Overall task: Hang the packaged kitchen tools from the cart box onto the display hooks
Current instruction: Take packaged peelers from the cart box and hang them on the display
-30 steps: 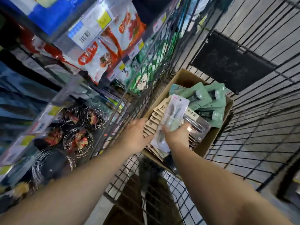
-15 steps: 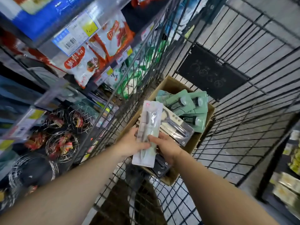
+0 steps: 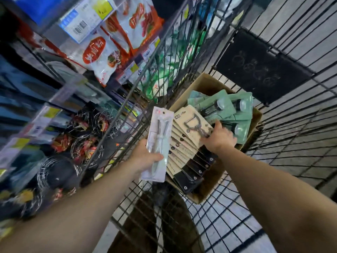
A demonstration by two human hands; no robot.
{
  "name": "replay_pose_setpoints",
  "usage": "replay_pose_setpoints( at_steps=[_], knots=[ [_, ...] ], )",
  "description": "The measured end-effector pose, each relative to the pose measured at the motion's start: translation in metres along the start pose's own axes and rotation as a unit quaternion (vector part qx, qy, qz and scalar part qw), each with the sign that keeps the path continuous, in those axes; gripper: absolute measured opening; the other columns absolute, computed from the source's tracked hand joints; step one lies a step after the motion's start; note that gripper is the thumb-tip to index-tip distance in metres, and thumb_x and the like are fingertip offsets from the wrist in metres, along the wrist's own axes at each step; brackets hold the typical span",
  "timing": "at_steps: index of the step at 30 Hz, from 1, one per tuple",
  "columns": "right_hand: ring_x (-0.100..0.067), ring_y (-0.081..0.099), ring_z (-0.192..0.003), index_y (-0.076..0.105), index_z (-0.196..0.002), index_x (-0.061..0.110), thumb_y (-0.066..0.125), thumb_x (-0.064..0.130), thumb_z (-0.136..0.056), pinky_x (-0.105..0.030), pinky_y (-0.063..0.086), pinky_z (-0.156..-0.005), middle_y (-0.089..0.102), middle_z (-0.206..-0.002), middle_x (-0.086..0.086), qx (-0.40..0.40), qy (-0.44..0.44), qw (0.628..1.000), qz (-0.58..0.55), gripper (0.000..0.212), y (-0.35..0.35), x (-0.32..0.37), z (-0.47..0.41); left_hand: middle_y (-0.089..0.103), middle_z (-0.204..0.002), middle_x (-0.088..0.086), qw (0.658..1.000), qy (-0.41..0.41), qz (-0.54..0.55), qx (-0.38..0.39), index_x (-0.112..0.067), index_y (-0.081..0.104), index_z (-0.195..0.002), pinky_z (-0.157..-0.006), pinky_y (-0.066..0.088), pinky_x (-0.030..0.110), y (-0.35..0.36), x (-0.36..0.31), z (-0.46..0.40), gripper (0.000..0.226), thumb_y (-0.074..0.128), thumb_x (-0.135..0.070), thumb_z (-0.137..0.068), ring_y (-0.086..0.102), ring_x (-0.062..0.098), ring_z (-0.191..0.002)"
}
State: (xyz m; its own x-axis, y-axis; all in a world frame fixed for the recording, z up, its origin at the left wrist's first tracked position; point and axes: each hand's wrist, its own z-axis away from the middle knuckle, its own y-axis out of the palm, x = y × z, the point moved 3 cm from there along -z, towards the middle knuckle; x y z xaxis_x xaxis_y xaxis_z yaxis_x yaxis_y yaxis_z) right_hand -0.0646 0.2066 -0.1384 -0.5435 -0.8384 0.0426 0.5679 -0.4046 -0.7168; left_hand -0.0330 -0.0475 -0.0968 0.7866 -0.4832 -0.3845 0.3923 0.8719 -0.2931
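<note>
A cardboard box [image 3: 204,86] sits in the wire cart and holds packaged kitchen tools. My left hand [image 3: 144,157] grips a long white blister pack [image 3: 159,136] with a pale tool inside, raised upright over the box's left edge. My right hand [image 3: 219,136] reaches into the box and rests on the top beige card with a metal peeler [image 3: 191,123], fingers around the peeler's lower end. Beneath it lies a fanned stack of beige and black cards [image 3: 184,161]. Green packs [image 3: 228,108] fill the box's far end.
The wire cart wall [image 3: 149,92] stands between the box and the shelves on the left. Those shelves hold red-and-white snack bags [image 3: 102,53], price tags and wire baskets [image 3: 85,143]. A black panel [image 3: 260,64] hangs on the cart's far side. Tiled floor lies below.
My left hand took over the white pack and lifted it leftward. My right hand let go of it and moved right onto the peeler card in the box.
</note>
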Motion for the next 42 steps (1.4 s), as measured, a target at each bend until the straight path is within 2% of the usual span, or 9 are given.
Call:
replay_pose_setpoints(
  at_steps=[3, 6, 13, 17, 25, 28, 32, 37, 42],
  knots=[
    [-0.034, 0.046, -0.124, 0.042, -0.134, 0.013, 0.071, 0.054, -0.072, -0.044, 0.04, -0.1, 0.049, -0.132, -0.014, 0.035, 0.036, 0.998, -0.024, 0.08, 0.004, -0.005, 0.009, 0.064, -0.118, 0.007, 1.0, 0.003, 0.011, -0.013, -0.015, 0.047, -0.129, -0.085, 0.055, 0.042, 0.001, -0.001, 0.008, 0.055, 0.076, -0.009, -0.083, 0.065, 0.027, -0.101],
    [-0.03, 0.061, -0.102, 0.054, -0.115, 0.01, 0.075, 0.041, -0.074, -0.039, 0.054, -0.086, 0.063, -0.113, -0.01, 0.03, 0.031, 0.977, -0.211, 0.056, 0.012, -0.012, 0.022, 0.065, -0.113, 0.005, 0.999, 0.008, 0.033, -0.029, -0.016, 0.049, -0.125, -0.084, 0.056, 0.041, 0.003, -0.005, 0.019, 0.054, 0.078, -0.01, -0.08, 0.065, 0.024, -0.096],
    [-0.023, 0.068, -0.09, 0.056, -0.107, 0.017, 0.078, 0.023, -0.079, -0.043, 0.058, -0.081, 0.07, -0.101, -0.002, 0.051, -0.019, 0.879, -0.473, 0.036, -0.005, -0.006, 0.088, 0.069, -0.11, 0.004, 0.986, 0.059, 0.149, -0.044, -0.017, 0.052, -0.119, -0.089, 0.056, 0.046, 0.009, -0.02, 0.074, 0.054, 0.084, -0.022, -0.076, 0.069, 0.023, -0.094],
    [-0.017, 0.067, -0.09, 0.058, -0.109, 0.016, 0.08, 0.029, -0.077, -0.036, 0.056, -0.08, 0.07, -0.098, 0.005, 0.019, -0.085, 0.863, -0.498, 0.041, -0.036, 0.01, 0.137, 0.066, -0.099, -0.002, 0.972, 0.118, 0.192, -0.061, -0.016, 0.051, -0.111, -0.065, 0.05, 0.027, -0.005, -0.021, 0.112, 0.04, 0.079, -0.014, -0.083, 0.064, 0.012, -0.082],
    [-0.022, 0.07, -0.086, 0.06, -0.108, 0.016, 0.078, 0.05, -0.052, -0.048, 0.058, -0.08, 0.072, -0.096, 0.0, -0.03, -0.241, 0.837, -0.49, 0.068, -0.063, 0.092, 0.272, 0.068, -0.107, 0.002, 0.927, 0.221, 0.26, -0.154, -0.02, 0.054, -0.107, -0.092, 0.055, 0.041, -0.104, 0.018, 0.217, 0.043, 0.084, -0.026, -0.078, 0.068, 0.022, -0.096],
    [-0.023, 0.07, -0.086, 0.061, -0.105, 0.014, 0.08, 0.049, -0.056, -0.043, 0.057, -0.078, 0.071, -0.093, -0.001, -0.043, -0.306, 0.834, -0.457, 0.063, -0.045, 0.144, 0.341, 0.066, -0.11, 0.0, 0.892, 0.262, 0.296, -0.218, -0.016, 0.051, -0.123, -0.092, 0.052, 0.038, -0.164, 0.075, 0.274, 0.056, 0.083, -0.03, -0.079, 0.065, 0.019, -0.096],
    [-0.02, 0.065, -0.089, 0.055, -0.1, 0.014, 0.08, 0.024, -0.077, -0.032, 0.049, -0.075, 0.068, -0.096, 0.002, -0.017, -0.414, 0.803, -0.429, 0.036, 0.019, 0.215, 0.474, 0.064, -0.097, -0.007, 0.828, 0.32, 0.353, -0.294, -0.015, 0.051, -0.112, -0.064, 0.047, 0.022, -0.239, 0.2, 0.361, 0.04, 0.078, -0.023, -0.084, 0.058, 0.003, -0.077],
    [-0.022, 0.062, -0.108, 0.054, -0.127, 0.01, 0.078, 0.05, -0.067, -0.037, 0.052, -0.09, 0.064, -0.121, -0.002, 0.079, -0.532, 0.768, -0.346, 0.077, 0.137, 0.292, 0.663, 0.071, -0.104, 0.01, 0.767, 0.301, 0.402, -0.4, -0.008, 0.055, -0.108, -0.065, 0.051, 0.024, -0.316, 0.389, 0.47, 0.037, 0.081, -0.013, -0.081, 0.066, 0.012, -0.079],
    [-0.019, 0.067, -0.095, 0.061, -0.113, 0.019, 0.08, 0.045, -0.067, -0.042, 0.054, -0.089, 0.071, -0.105, 0.001, 0.144, -0.621, 0.714, -0.288, 0.057, 0.223, 0.354, 0.827, 0.066, -0.09, 0.001, 0.683, 0.299, 0.442, -0.499, -0.021, 0.051, -0.088, -0.055, 0.051, 0.015, -0.363, 0.542, 0.581, 0.029, 0.075, -0.005, -0.085, 0.066, -0.001, -0.063]
  ],
)
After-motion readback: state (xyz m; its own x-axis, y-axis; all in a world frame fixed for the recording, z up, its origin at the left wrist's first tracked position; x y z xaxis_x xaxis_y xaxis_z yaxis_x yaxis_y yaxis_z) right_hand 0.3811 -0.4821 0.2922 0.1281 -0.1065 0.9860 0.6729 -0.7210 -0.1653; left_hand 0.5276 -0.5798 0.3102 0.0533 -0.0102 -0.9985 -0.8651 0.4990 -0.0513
